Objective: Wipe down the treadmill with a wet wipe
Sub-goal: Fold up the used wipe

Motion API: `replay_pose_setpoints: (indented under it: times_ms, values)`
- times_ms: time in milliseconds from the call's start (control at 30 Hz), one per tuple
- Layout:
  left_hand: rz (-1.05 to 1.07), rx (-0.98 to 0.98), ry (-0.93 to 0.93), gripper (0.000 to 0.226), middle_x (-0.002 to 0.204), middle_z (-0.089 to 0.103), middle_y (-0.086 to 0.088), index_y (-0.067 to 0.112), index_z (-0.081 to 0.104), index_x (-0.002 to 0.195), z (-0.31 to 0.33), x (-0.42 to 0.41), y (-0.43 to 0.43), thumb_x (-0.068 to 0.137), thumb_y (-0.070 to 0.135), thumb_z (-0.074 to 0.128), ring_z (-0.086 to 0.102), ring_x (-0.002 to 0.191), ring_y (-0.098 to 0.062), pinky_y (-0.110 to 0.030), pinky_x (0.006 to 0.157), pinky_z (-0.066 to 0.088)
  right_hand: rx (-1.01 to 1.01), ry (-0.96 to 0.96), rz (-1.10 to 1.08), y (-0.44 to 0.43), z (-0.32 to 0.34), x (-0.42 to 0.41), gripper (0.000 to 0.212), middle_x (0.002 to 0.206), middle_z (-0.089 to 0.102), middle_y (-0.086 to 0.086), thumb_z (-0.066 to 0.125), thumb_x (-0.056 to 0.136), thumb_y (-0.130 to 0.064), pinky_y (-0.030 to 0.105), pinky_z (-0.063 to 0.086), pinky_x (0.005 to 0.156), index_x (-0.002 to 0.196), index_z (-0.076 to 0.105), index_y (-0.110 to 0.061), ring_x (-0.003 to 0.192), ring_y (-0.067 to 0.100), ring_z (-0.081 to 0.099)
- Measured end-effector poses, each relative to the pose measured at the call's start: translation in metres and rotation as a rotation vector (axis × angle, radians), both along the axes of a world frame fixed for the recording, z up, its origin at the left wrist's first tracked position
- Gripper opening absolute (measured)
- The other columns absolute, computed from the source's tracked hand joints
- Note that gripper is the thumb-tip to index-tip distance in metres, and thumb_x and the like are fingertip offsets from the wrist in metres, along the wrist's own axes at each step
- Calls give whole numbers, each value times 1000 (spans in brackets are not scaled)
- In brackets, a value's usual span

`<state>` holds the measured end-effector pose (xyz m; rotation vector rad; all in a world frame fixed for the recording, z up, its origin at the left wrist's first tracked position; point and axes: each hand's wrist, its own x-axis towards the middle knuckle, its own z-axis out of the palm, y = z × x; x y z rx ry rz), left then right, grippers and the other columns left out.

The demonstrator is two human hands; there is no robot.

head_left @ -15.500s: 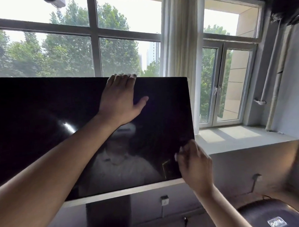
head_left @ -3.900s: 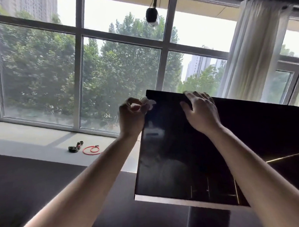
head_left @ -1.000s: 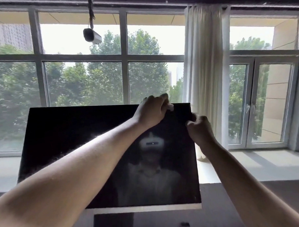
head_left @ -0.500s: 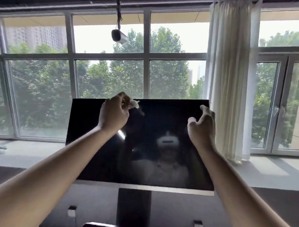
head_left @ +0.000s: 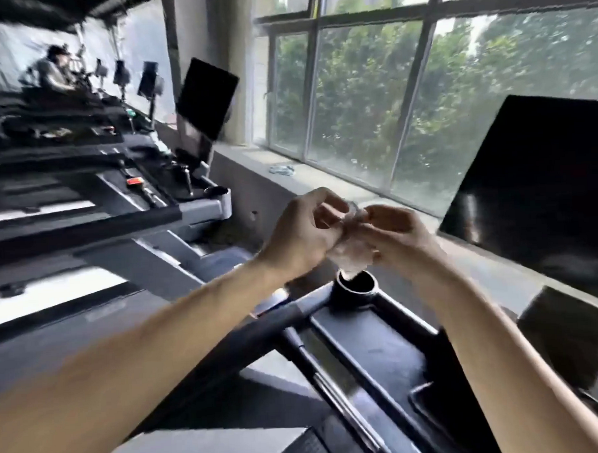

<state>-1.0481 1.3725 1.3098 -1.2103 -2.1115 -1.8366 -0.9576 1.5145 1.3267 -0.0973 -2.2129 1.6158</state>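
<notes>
1. Wet wipe [head_left: 352,255]: white, crumpled, bunched into a soft wad, blurred
2. Long axis roughly vertical, lower end hanging toward round cup holder [head_left: 356,287] on treadmill console [head_left: 375,356]
3. Pinched between both hands above console: left hand [head_left: 303,236] fingers curled on its upper left, right hand [head_left: 395,234] fingers curled on its right
4. Dark treadmill screen [head_left: 542,188] off to the right, apart from hands

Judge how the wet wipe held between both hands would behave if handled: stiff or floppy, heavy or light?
The wipe looks floppy: it bunches and droops between the left hand and right hand, keeping no shape. It is probably light, since fingertip pinches alone hold it up. Being thin and crumpled, it may tear if pulled hard, though blur hides detail.
</notes>
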Motion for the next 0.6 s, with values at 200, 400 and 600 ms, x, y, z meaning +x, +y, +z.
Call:
replay_pose_setpoints:
  times_ms: [200, 400, 600]
  values:
    - [410, -118, -216, 26, 73, 70, 14, 9, 69, 95, -72, -1, -223, 83, -14, 68, 62, 65, 7, -15, 65, 49, 19, -213, 448, -193, -62, -76, 6, 74, 62, 10, 72, 90, 0, 28, 51, 54, 88, 67, 3, 69, 21, 58]
    - [873, -79, -461, 29, 78, 73, 8, 27, 70, 86, -122, 51, -420, 63, 44, 68, 67, 78, -15, -42, 78, 57, 56, -324, 920, -396, -103, -100, 13, 77, 65, 16, 60, 93, 10, 32, 53, 53, 90, 66, -1, 65, 25, 62]
    - [1301, 112, -675, 23, 63, 58, 9, 16, 73, 83, -160, 157, -537, 77, 33, 88, 53, 59, -7, -27, 60, 45, 164, -452, 1366, -564, -144, -72, 31, 82, 71, 15, 54, 88, 16, 38, 58, 57, 93, 69, -10, 67, 29, 67]
